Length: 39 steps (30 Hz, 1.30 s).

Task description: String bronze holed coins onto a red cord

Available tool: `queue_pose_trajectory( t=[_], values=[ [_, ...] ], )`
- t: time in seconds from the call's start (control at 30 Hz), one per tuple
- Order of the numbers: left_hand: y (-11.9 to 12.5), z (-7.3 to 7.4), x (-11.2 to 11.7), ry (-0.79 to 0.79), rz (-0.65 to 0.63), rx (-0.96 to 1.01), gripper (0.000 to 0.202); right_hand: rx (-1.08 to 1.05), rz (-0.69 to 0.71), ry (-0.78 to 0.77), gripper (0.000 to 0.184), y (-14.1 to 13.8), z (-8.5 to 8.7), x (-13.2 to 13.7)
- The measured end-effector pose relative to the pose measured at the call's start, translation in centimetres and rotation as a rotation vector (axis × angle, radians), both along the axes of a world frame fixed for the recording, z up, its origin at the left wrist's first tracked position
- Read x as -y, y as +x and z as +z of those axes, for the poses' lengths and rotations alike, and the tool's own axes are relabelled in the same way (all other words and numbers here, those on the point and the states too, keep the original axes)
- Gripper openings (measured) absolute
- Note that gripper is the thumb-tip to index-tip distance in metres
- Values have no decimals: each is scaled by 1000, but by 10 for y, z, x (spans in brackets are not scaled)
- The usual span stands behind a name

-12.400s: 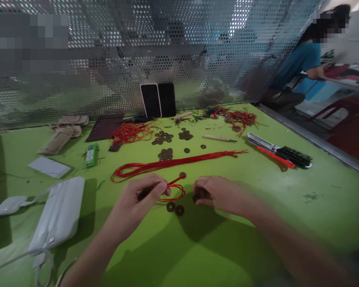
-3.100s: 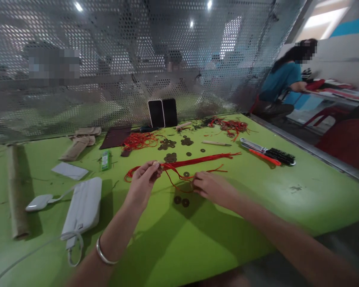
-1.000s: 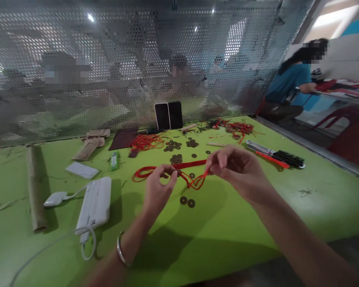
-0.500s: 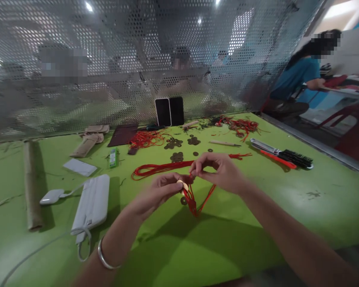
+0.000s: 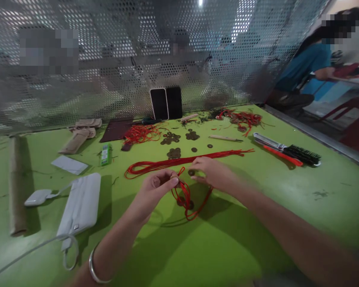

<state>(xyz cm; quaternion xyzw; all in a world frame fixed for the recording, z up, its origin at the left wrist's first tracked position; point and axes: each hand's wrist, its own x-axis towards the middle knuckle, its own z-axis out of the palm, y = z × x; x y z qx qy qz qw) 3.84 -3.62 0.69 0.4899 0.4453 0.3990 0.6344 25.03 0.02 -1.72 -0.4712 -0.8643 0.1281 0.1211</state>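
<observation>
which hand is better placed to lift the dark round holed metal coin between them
Probably the right hand: it is right at that coin, while the left hand is occupied pinching thin red looped cord.

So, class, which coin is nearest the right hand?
The coin right at the tip of the right hand, on the near side of the long red cord bundle; every other coin in view lies apart from that hand.

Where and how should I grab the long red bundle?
Pinch the bundle around its middle, coming from above, I'd say: it lies flat with strands close together there, but opens into a loop at the left end and splays at the right.
</observation>
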Motion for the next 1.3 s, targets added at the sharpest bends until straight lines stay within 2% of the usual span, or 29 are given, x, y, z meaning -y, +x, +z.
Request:
queue_pose_trajectory(
  t=[0.1, 0.23, 0.4, 0.47, 0.53, 0.6, 0.7, 0.8, 1.0, 1.3],
  values=[
    [2, -2, 2, 26, -34, -50, 18, 139, 31, 11, 17, -8, -2, 1],
    [3, -5, 4, 69, -48, -102, 17, 350, 75, 116, 15, -16, -1, 3],
    [5, -5, 4, 56, -76, -147, 17, 389, 112, 207, 18, -22, -3, 2],
    [5, -5, 4, 60, -75, -156, 17, 311, 57, 225, 22, -20, -4, 1],
    [6, -5, 4, 68, -68, -159, 16, 128, -32, 187, 22, -17, -6, 0],
    [6, -6, 5, 65, -62, -151, 16, -161, -108, 78, 18, -12, -7, -1],
    [7, -7, 6, 20, -70, -122, 18, -599, -146, -142, 13, -7, -4, 2],
    [8, -9, 7, -29, -70, -86, 18, -845, -132, -262, 15, -8, 3, 10],
    [9, -10, 9, -119, -58, 42, 18, -985, -70, -216, 17, -14, 13, 26],
    [10, -5, 15, -319, -28, 242, 16, -886, 62, 60, 19, -15, 14, 33]
  ],
)
